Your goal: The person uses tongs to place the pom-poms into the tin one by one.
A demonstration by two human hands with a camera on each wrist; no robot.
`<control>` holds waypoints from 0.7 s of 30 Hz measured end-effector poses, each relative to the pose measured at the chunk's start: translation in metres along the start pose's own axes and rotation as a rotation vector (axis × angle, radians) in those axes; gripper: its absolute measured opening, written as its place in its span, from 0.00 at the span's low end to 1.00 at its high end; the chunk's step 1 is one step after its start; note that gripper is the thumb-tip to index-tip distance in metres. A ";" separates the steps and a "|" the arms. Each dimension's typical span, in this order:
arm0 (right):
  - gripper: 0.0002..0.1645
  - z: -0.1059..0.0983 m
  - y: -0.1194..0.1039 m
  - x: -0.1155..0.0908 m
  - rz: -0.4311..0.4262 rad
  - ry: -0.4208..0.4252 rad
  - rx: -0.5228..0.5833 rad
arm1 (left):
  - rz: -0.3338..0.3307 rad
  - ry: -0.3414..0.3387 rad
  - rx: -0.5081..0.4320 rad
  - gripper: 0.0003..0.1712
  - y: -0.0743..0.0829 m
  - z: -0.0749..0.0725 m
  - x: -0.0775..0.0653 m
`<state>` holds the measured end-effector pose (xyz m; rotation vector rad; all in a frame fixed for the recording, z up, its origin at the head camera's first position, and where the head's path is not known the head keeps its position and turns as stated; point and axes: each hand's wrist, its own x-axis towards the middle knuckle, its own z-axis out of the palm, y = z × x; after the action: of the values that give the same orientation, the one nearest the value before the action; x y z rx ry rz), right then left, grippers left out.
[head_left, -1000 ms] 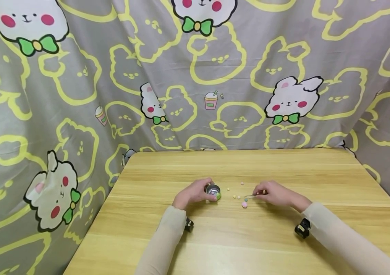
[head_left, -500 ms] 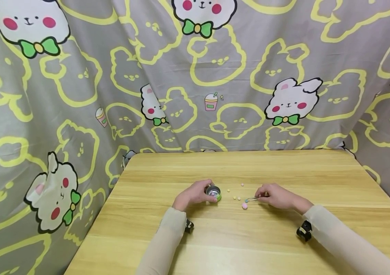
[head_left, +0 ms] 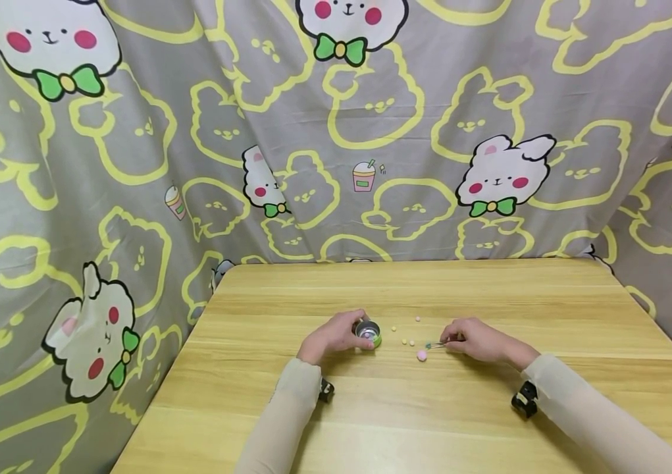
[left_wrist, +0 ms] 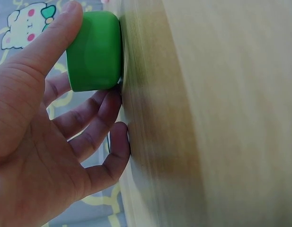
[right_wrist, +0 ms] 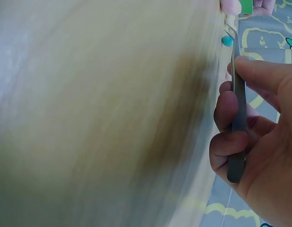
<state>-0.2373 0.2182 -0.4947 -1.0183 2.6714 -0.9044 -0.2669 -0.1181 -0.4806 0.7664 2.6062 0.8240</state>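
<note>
My left hand grips a small round green tin, thumb on the near side and other fingers behind it. The tin stands on the table with its mouth up; a silvery inside shows in the head view, with something small and pinkish in it. My right hand holds metal tweezers between thumb and fingers, their bent tips pointing left. A small teal ball is right at the tweezer tips, low over the tabletop. Just left of it lies a larger pink ball.
Several tiny balls lie between the hands: a yellow ball, a pale ball and a small pink ball farther back. The wooden table meets a patterned grey curtain behind and at the sides.
My right hand and the tweezers have moved slightly right, and the teal ball has shifted a little right too. The left hand and the tin have stayed in place.
</note>
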 end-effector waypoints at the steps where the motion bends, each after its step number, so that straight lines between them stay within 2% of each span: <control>1: 0.05 0.000 0.000 0.000 0.000 -0.002 0.000 | 0.001 0.000 0.001 0.23 0.000 0.000 0.000; 11: 0.06 -0.001 0.003 -0.002 -0.005 0.009 0.012 | 0.012 -0.004 -0.006 0.24 -0.002 0.000 -0.001; 21: 0.07 -0.004 0.004 -0.001 0.036 0.014 0.063 | -0.004 -0.008 -0.017 0.24 -0.001 -0.001 -0.001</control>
<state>-0.2398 0.2231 -0.4937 -0.9513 2.6454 -0.9850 -0.2670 -0.1194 -0.4807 0.7582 2.5892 0.8393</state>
